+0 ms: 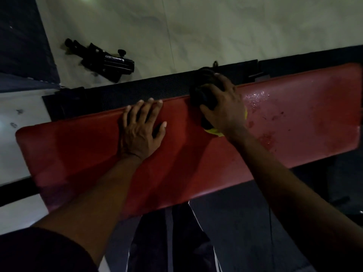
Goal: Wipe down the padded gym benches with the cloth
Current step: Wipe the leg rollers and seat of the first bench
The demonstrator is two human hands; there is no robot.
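Note:
A long red padded bench [82, 150] runs across the view from lower left to upper right. My left hand [140, 128] lies flat on its far edge, fingers spread and straight. My right hand [222, 107] grips a bunched dark cloth [202, 93] with a yellow patch showing under the palm, and presses it on the bench near the far edge. Wet streaks and spots [257, 99] shine on the pad to the right of the cloth.
A black rubber mat strip [137, 91] lies beyond the bench on the pale floor [216, 26]. A black metal machine part [106, 59] rests on that floor at upper left. My dark trouser legs [176, 242] stand below the bench.

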